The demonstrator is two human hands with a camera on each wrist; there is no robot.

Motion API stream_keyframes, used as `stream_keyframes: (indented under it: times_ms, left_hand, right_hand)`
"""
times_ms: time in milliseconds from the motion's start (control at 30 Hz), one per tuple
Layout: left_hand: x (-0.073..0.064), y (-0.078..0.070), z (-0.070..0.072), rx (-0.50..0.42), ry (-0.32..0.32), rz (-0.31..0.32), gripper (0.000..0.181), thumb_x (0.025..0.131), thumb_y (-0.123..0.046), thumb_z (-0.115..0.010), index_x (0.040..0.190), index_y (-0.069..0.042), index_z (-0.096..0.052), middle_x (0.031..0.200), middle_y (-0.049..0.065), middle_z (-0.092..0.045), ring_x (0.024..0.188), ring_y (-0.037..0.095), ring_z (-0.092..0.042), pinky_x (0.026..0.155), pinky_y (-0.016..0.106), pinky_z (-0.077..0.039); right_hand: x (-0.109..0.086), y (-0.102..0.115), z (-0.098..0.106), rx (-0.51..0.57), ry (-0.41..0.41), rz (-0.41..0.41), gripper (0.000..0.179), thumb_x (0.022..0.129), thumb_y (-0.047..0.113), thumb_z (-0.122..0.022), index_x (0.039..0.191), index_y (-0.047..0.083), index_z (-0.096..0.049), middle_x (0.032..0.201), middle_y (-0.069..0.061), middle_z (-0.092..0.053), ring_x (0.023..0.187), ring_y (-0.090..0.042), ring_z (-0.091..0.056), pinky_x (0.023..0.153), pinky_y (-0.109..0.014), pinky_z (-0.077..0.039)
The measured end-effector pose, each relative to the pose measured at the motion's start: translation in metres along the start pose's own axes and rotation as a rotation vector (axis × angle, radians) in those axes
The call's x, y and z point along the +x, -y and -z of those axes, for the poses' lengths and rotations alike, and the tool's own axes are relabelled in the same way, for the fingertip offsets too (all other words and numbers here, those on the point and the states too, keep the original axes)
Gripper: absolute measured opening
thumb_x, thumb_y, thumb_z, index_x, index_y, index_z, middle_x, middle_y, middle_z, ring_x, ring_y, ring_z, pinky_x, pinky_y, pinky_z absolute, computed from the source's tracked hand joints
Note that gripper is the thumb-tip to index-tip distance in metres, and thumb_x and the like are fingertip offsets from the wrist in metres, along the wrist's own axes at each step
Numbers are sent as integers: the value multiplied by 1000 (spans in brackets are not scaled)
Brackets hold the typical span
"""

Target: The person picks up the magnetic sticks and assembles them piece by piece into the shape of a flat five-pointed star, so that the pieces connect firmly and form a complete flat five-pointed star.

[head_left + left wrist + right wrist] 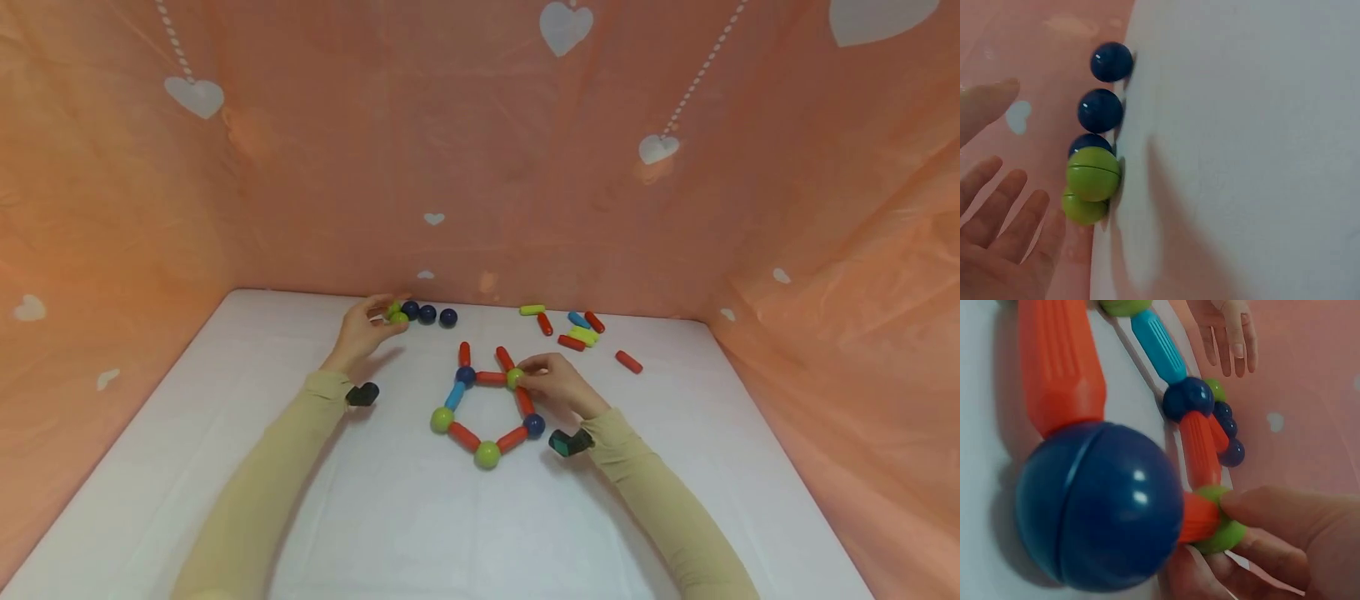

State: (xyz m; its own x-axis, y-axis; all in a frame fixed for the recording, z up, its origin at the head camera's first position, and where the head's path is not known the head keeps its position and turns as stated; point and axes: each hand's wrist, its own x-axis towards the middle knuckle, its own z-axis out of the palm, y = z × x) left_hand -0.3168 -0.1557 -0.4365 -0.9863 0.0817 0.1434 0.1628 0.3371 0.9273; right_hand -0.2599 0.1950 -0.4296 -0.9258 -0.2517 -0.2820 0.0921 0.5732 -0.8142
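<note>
A five-sided ring of magnetic rods and balls lies on the table, with red rods (464, 436), one light blue rod (455, 396), green balls (487, 455) and dark blue balls (534, 426). Two more red rods point away from its far corners. My right hand (557, 383) pinches the green ball (1230, 534) at the far right corner between thumb and fingers. At the table's back edge, my left hand (362, 335) is beside two loose green balls (1093, 175). Its fingers are spread apart and hold nothing in the left wrist view. Loose dark blue balls (427, 314) sit in a row next to them.
Loose rods lie at the back right: red ones (629, 362), yellow-green ones (532, 310) and a light blue one (578, 320). An orange curtain (480, 167) with white hearts surrounds the white table (405, 533) at the back and sides.
</note>
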Motion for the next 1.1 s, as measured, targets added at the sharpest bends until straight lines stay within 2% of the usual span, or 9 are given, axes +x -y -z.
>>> stream_keyframes:
  times_ms: [133, 233, 367, 567, 667, 800, 900, 1100]
  left_hand:
    - [9, 4, -4, 34, 38, -25, 57, 90, -1, -72, 142, 8, -49, 148, 27, -51, 136, 44, -49, 115, 52, -44]
    - [11, 5, -7, 47, 55, -16, 55, 91, 2, -69, 142, 8, -49, 150, 25, -49, 136, 43, -49, 114, 51, -45]
    - [11, 6, -10, 49, 55, -5, 52, 92, 6, -66, 142, 8, -51, 155, 21, -45, 135, 41, -48, 113, 50, -46]
    - [9, 5, -15, 112, 50, -52, 44, 90, 13, -63, 133, 13, -55, 158, 19, -42, 128, 43, -52, 110, 51, -48]
    - [7, 3, -19, 157, 62, -21, 42, 90, 13, -62, 131, 12, -58, 157, 20, -44, 126, 42, -54, 108, 49, -50]
    - [3, 3, -26, 198, 80, 21, 37, 91, 9, -61, 128, 8, -63, 141, 24, -56, 118, 37, -56, 102, 45, -53]
    - [-1, 3, -31, 181, 90, 22, 33, 93, 5, -61, 126, 7, -64, 131, 24, -61, 114, 35, -58, 98, 42, -53]
    - [-8, 3, -41, 66, 119, 85, 34, 98, -8, -64, 131, 3, -62, 132, 21, -61, 118, 35, -62, 102, 40, -55]
  right_hand:
    - [9, 0, 5, -52, 40, 48, 35, 97, 22, -68, 128, 5, -68, 127, -13, -68, 111, -24, -61, 97, -34, -56]
    - [15, 1, 8, -66, 77, 68, 34, 97, 21, -68, 128, 6, -68, 128, -13, -67, 114, -25, -60, 97, -34, -55]
    - [22, 4, 9, -73, 135, 93, 35, 98, 22, -67, 129, 6, -67, 131, -14, -65, 118, -27, -59, 97, -34, -56]
    - [26, 9, 6, -88, 185, 110, 35, 97, 23, -67, 129, 7, -68, 130, -13, -65, 118, -27, -59, 95, -32, -57]
    - [28, 10, 5, -103, 206, 142, 34, 98, 20, -66, 129, 5, -67, 128, -15, -66, 112, -24, -61, 92, -29, -57]
    - [28, 11, 4, -112, 220, 157, 34, 98, 17, -65, 129, 3, -66, 126, -16, -66, 104, -22, -62, 88, -26, -57]
    - [28, 12, 3, -111, 219, 152, 34, 98, 17, -66, 129, 5, -67, 126, -15, -66, 104, -21, -61, 87, -25, -57]
    - [28, 10, 3, -111, 220, 162, 34, 98, 17, -65, 129, 4, -67, 126, -15, -66, 105, -21, -61, 89, -25, -57]
